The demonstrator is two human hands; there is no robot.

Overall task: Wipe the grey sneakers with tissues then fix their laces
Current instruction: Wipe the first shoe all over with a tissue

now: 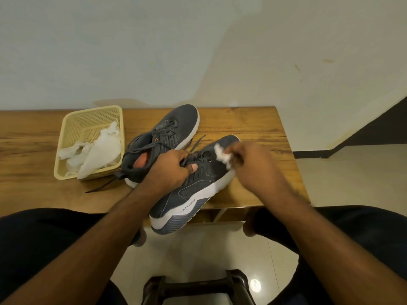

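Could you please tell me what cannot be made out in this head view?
- Right hand: motion-blurred; its grip on the crumpled white tissue is unclear.
- Held grey sneaker: the left hand covers its opening.
- Yellow plastic basket: white tissues hide its floor.

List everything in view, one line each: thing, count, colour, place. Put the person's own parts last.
sneaker in hand: 1, grey with white sole, tilted over the table's near edge
second sneaker: 1, grey with white sole, on the table beside the basket, laces loose
basket: 1, pale yellow, table left
used tissues: several, white, in the basket
tissue wad: 1, white, at the held sneaker's toe
table: 1, wooden brown, against the wall
left hand: grips the held sneaker at its laces
right hand: holds the tissue wad, blurred
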